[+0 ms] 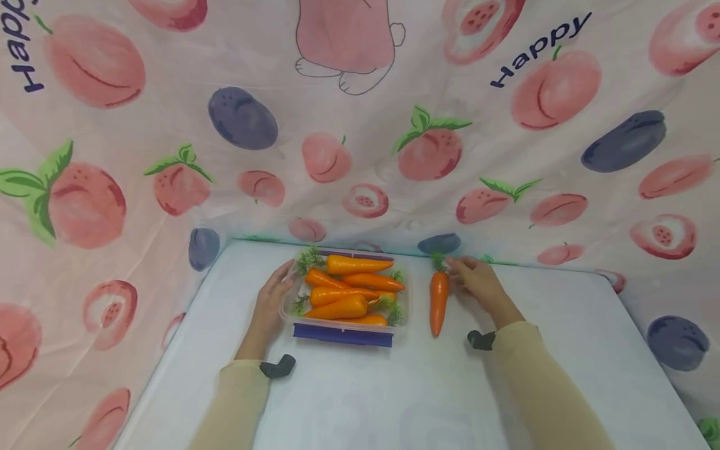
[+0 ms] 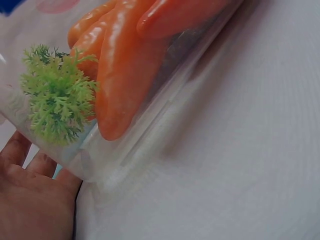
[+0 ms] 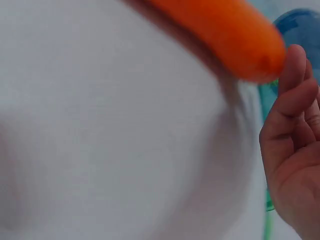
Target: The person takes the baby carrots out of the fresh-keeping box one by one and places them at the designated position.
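A clear plastic container holds several orange carrots with feathery green tops. My left hand rests against its left side; in the left wrist view the fingers lie extended along the container's end, close to a green top. Right of the container, one more carrot points its tip toward me. At its leafy end, my right hand pinches the top between thumb and fingers. The right wrist view shows the fingertips right at the carrot's thick end, the leaves mostly hidden.
Dark blue clasp flaps hang out on the container's near side and far side. Everything stands on a white table. A fruit-printed cloth rises along the table's back and sides. Dark wrist mounts sit at both sleeves.
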A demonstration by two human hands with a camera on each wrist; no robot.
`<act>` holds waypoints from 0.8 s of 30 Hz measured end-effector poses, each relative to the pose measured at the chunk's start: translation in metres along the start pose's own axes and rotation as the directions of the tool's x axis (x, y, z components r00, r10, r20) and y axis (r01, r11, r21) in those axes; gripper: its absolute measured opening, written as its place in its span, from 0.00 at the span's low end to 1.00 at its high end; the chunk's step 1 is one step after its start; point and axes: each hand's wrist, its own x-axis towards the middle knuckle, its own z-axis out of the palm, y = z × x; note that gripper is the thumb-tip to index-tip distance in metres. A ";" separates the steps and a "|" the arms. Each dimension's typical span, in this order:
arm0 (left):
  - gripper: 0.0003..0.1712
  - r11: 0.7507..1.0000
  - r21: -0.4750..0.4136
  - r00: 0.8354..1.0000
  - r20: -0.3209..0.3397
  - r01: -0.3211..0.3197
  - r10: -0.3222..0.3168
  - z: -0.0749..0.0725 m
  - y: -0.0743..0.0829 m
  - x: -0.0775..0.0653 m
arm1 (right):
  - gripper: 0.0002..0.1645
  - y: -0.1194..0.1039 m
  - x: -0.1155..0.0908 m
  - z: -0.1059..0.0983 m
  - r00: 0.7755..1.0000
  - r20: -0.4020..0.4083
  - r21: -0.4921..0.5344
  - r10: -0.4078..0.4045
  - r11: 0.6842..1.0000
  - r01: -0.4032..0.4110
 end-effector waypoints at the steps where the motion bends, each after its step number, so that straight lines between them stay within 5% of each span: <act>1: 0.28 1.000 0.003 1.000 -0.003 0.004 -0.004 0.000 0.000 0.000 | 0.53 -0.004 -0.001 0.000 1.000 0.008 0.004 -0.016 1.000 0.016; 13: 0.28 0.999 -0.032 1.000 0.008 0.010 -0.010 -0.002 -0.001 0.000 | 0.43 -0.054 -0.017 0.010 0.969 0.197 -0.001 -0.149 0.988 0.152; 24: 0.27 1.000 0.001 1.000 0.006 -0.023 0.023 -0.001 0.000 0.001 | 0.35 -0.099 -0.031 0.028 0.907 0.334 0.075 -0.258 0.966 0.248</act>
